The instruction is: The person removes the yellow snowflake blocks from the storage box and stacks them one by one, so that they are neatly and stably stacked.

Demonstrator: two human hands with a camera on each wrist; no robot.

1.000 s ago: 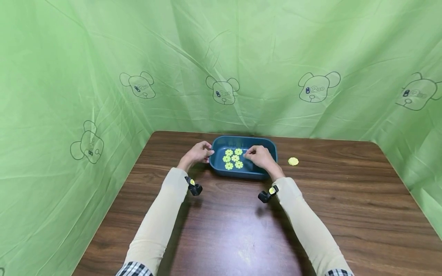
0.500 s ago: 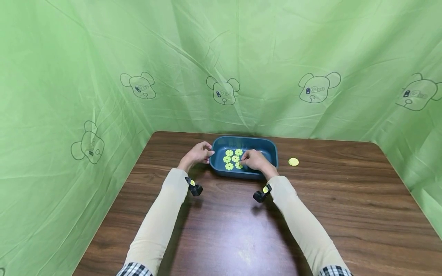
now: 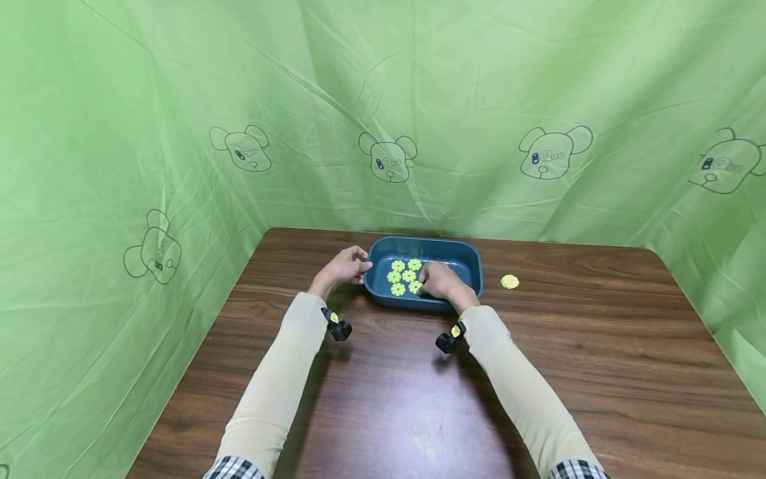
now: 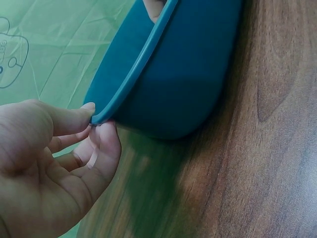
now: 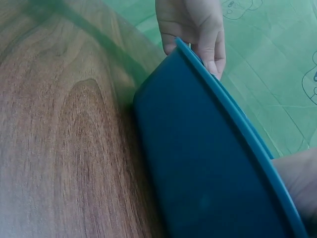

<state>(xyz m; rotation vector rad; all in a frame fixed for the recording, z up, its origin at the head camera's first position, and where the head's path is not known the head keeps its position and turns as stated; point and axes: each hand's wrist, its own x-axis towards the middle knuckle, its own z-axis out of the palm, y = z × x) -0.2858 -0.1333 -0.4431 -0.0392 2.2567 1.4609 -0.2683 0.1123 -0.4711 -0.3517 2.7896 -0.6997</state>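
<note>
A dark blue plastic basin (image 3: 419, 303) stands at the far side of the wooden table, with several small yellow flower-shaped pieces (image 3: 397, 289) lying on its floor. My left hand (image 3: 342, 267) pinches the basin's left rim between thumb and fingers, which the left wrist view shows closely. Inside the basin, my right hand (image 3: 441, 281) bends down with its fingers at the right edge of the front right flower piece (image 3: 415, 287). Its fingertips are partly hidden in the head view, and the basin wall hides them in the right wrist view, so any grip is unclear.
To the right of the basin, a yellow scalloped piece (image 3: 509, 281) lies on the brown table (image 3: 598, 332). A green curtain (image 3: 467, 100) with bear-head drawings hangs behind the table and along its left side. Both wrists carry black cameras (image 3: 340, 328).
My right hand has moved left and toward the near side inside the basin, down to the front right flower piece. The left hand keeps its place on the rim.
</note>
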